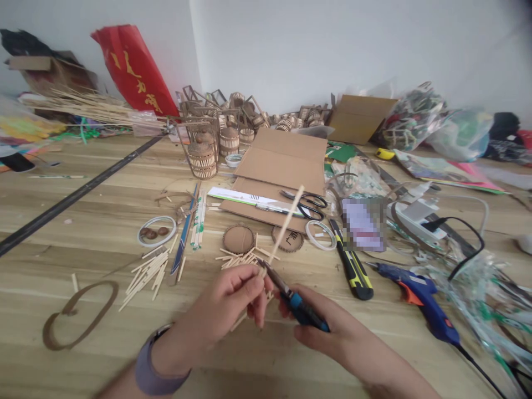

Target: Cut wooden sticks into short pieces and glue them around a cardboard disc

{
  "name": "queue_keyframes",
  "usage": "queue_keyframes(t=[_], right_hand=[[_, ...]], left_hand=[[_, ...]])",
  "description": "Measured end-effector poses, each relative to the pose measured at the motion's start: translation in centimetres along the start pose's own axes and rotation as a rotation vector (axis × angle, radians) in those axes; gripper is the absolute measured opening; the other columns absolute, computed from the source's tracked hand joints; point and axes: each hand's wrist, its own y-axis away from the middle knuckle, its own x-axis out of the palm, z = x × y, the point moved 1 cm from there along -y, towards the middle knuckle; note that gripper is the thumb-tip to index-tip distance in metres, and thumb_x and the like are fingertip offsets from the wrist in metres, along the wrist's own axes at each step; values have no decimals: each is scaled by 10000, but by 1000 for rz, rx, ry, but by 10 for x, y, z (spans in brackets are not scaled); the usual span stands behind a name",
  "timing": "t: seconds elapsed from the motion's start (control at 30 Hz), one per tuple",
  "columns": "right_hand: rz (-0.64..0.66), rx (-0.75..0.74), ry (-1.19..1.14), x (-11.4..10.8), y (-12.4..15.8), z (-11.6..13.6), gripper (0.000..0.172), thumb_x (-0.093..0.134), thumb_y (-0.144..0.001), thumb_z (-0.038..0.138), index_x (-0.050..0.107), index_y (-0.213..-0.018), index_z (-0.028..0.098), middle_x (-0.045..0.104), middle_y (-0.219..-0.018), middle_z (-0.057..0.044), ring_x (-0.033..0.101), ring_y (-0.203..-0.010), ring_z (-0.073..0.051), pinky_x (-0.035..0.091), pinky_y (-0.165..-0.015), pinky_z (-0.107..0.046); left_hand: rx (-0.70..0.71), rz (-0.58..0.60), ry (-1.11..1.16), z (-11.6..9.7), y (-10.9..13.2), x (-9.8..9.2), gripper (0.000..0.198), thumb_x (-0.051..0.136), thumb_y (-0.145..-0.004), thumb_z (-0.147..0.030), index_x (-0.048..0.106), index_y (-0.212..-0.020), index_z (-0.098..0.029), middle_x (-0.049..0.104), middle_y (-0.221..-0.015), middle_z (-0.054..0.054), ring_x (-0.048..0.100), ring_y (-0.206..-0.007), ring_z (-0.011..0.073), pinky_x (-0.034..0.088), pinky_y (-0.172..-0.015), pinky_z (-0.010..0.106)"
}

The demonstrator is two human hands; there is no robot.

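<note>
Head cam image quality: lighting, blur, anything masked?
Head view: light is soft and fairly even across the wall, with the top right corner darkened; head view: the far baskets look soft, while the pliers and raised stick are easy to make out; head view: coarse pixelation hides a phone-like thing.

1 purple wristband [145,368] (broad, left wrist [178,344])
</note>
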Motion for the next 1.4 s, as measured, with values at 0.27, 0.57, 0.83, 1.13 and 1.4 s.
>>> queue_keyframes(t=[0.27, 0.57, 0.83, 1.13, 1.4], right_hand=[[-500, -351, 366, -5, -2, -14, 63, 465, -905, 193, 500, -947, 223, 631, -1013, -83, 616, -938, -207, 482, -782, -305], [-471, -350, 574, 17, -13, -26, 167, 462, -851, 131, 520, -986, 210, 657, -938, -100, 646, -865, -238, 508, -705, -320], [-515, -243, 719, 26, -16, -31, 151, 455, -798, 120, 516, -912, 198, 626, -809, -79, 620, -731, -243, 468, -608, -305], [-469, -110, 790, 36, -17, -31, 129, 472, -785, 107, 500, -873, 197, 636, -830, -92, 625, -751, -261, 443, -621, -310], [-382, -172, 518, 17, -15, -22, 44, 469, -839, 175, 477, -819, 214, 590, -744, -34, 565, -658, -196, 415, -586, -272]], left_hand=[[-66, -84, -531, 7, 0, -4, 319, 370, -949, -411, 536, -793, -188, 498, -594, -28, 465, -564, 138, 336, -554, 241], [-7, -5, -998, 21, 2, 16, 229, 351, -942, -218, 578, -915, -201, 694, -898, 88, 636, -834, 237, 409, -716, 303], [-48, -34, -1268, 22, 4, 28, 338, 274, -952, -178, 608, -1007, -184, 706, -918, 150, 672, -831, 291, 439, -688, 353], [-132, -19, -1392, 18, 6, 37, 389, 248, -934, -143, 633, -987, -160, 695, -859, 180, 668, -783, 322, 430, -643, 384], [-3, 40, -1076, 16, 2, 19, 294, 329, -965, -259, 584, -840, -181, 666, -811, 96, 615, -759, 231, 385, -645, 306]])
